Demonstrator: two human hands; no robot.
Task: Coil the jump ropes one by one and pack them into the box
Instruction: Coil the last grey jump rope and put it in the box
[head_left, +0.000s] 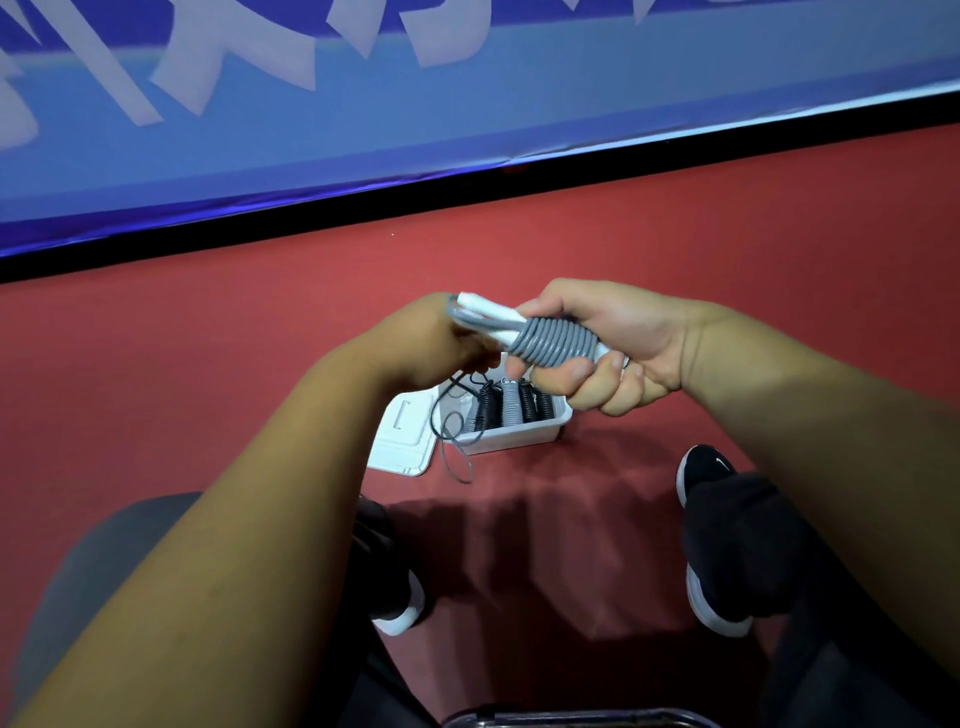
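A blue banner (467, 130) fills the upper part of the frame, and below it the red floor (156, 364) runs across the middle. The person's two forearms reach in from the bottom edge, with black shoes (706, 473) beneath them at lower right. At centre, under the hands, the white box (519, 439) sits on the floor. Its lid (400, 441) lies flat just to its left, and several coiled ropes (519, 402) stand in a row inside.

The right hand (608, 348), right of centre, is closed firmly round the jump rope (550, 345) — grey cord wound in tight turns about white handles, held in the air above the box. The left hand (436, 338) touches the far end of the handles, but its fingers are turned away, so whether it pinches anything cannot be told. A loose dark cord (447, 421) hangs from beneath it, over the box's left rim and down to the floor. Which rope it belongs to is unclear.

The winding looks nearly finished, and the likely trouble is that tail. If its end is left untucked, the turns may spring loose once the right hand lets go. The dangling cord could also catch the rim or hook a packed coil and drag it out. The row looks close-set — pushing the bundle in hard may topple its neighbours.
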